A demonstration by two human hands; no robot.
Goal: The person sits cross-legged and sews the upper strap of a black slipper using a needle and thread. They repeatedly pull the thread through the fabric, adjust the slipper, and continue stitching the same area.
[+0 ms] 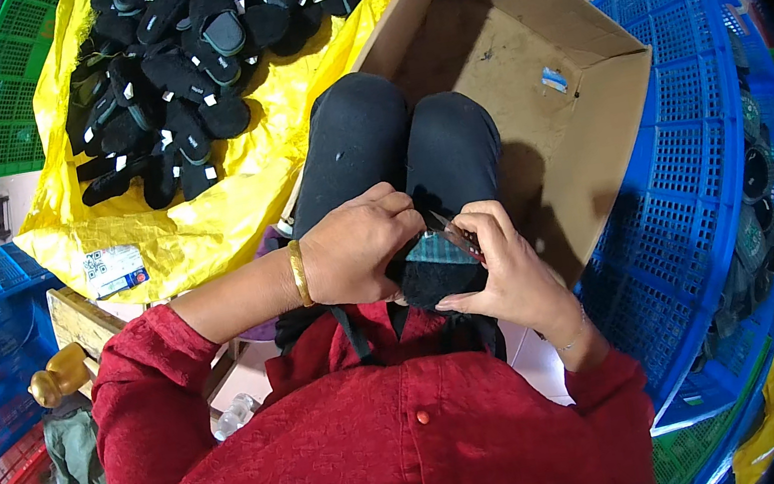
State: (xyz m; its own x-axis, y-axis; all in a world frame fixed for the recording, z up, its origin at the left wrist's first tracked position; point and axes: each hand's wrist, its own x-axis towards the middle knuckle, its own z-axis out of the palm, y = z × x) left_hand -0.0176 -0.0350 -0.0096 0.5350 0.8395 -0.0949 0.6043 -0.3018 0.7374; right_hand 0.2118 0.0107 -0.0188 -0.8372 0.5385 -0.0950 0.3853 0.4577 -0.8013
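Observation:
Over my lap is a black fuzzy slipper (pixel 448 275) with a teal plaid inside, partly covered by my hands. My left hand (pixel 359 246), with a gold bangle at its wrist, is closed on the slipper's left edge; its fingertips are hidden. Small dark thread snips (pixel 457 235) are held in my right hand (pixel 517 274), their blades pointing up and left toward the left hand's fingers. The right thumb rests against the slipper's near side. Whether a thread lies between the blades is too small to tell.
A yellow woven sack (pixel 249 198) full of black slippers (pixel 179 77) lies ahead on the left. An open cardboard box (pixel 606 121) stands ahead right, a small blue-white scrap (pixel 554 80) inside. Blue plastic crates (pixel 676 247) flank my right; a wooden stool (pixel 87 330) is left.

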